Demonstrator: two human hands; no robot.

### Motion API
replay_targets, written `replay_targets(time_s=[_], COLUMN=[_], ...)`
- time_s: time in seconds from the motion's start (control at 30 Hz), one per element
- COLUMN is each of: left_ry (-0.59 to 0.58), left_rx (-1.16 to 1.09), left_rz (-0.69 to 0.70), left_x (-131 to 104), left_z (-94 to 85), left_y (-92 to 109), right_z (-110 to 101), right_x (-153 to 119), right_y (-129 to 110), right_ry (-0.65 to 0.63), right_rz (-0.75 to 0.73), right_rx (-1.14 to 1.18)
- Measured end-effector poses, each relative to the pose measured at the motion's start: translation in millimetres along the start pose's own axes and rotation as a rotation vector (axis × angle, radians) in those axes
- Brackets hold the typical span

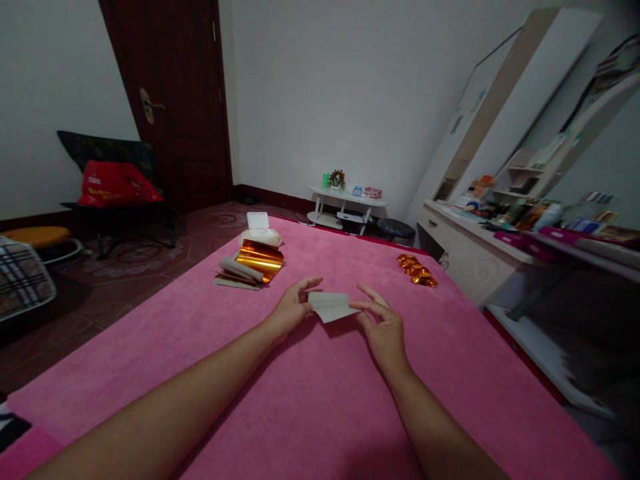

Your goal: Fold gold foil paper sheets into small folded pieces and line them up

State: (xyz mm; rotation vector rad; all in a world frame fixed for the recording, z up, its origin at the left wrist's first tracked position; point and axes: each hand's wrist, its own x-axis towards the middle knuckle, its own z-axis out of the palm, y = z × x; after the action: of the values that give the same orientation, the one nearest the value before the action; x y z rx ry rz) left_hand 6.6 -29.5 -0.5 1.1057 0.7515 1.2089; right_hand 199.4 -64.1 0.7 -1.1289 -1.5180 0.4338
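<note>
Between my hands, just over the pink cloth [320, 400], is a small grey-white sheet of paper [331, 307] with a crease across it. My left hand [293, 307] pinches its left edge between thumb and fingers. At the right edge my right hand [383, 327] grips it with thumb and a finger, the other fingers spread. To the left lies a stack of paper sheets [240, 270], grey on one face, with a shiny gold-orange foil sheet [260, 260] curling on top. Over on the right sit several folded gold foil pieces [417, 270] in a group.
A white pack with a raised lid [258, 221] stands at the far left of the cloth. Beyond the far edge are a white low stand [340, 195] and a dark round stool [396, 228]. A white dresser [465, 247] crowded with bottles runs along the right. A red bag [117, 183] rests on a chair at left.
</note>
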Motion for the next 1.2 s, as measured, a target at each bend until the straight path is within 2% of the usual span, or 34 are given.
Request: replay_targets(time_s=[0.13, 0.23, 0.4, 0.47, 0.57, 0.67, 0.83, 0.97, 1.0, 1.07, 1.13, 1.2], left_ry=[0.022, 0.021, -0.022, -0.051, -0.078, -0.096, -0.123, -0.113, -0.149, -0.327, -0.512, -0.591], left_rx=[-0.008, 0.160, 0.430, 0.510, 0.620, 0.702, 0.861, 1.228, 1.333, 1.501, 1.581, 1.583], left_rz=[-0.042, -0.003, 0.092, 0.127, 0.177, 0.200, 0.269, 0.535, 0.602, 0.691, 0.691, 0.635], left_x=[2.4, 4.3, 7.3, 6.7, 4.2, 2.6, 0.5, -9.3, -13.0, -20.2, -25.5, -27.9], left_z=[-9.9, -15.6, -19.6, -19.0, -17.3, -17.0, -18.2, -11.6, -8.9, -4.1, -1.8, -2.8], left_y=[2.6, 2.3, -4.1, -4.5, -2.0, -0.9, -3.4, 5.6, 9.0, 14.8, 17.0, 15.5], right_z=[3.0, 1.6, -10.3, -12.8, -11.0, -7.0, -6.0, -14.6, -18.2, -26.1, -33.1, -37.2], right_x=[-3.0, -6.5, -7.9, -7.0, -4.5, -1.6, 0.4, 1.5, 1.7, 1.6, 0.1, -3.1], right_y=[3.1, -0.9, -14.3, -16.2, -14.5, -8.2, 3.9, 0.3, -1.8, -4.8, -4.5, -0.7], right_ry=[-0.143, -0.295, -0.548, -0.551, -0.423, -0.340, -0.434, -0.513, -0.544, -0.599, -0.629, -0.626], right_rz=[-0.061, -0.080, -0.203, -0.180, -0.136, -0.123, -0.063, -0.068, -0.071, -0.069, -0.052, -0.018], right_rx=[0.022, -0.001, -0.129, -0.131, -0.120, -0.222, -0.343, -0.241, -0.197, -0.120, -0.082, -0.069])
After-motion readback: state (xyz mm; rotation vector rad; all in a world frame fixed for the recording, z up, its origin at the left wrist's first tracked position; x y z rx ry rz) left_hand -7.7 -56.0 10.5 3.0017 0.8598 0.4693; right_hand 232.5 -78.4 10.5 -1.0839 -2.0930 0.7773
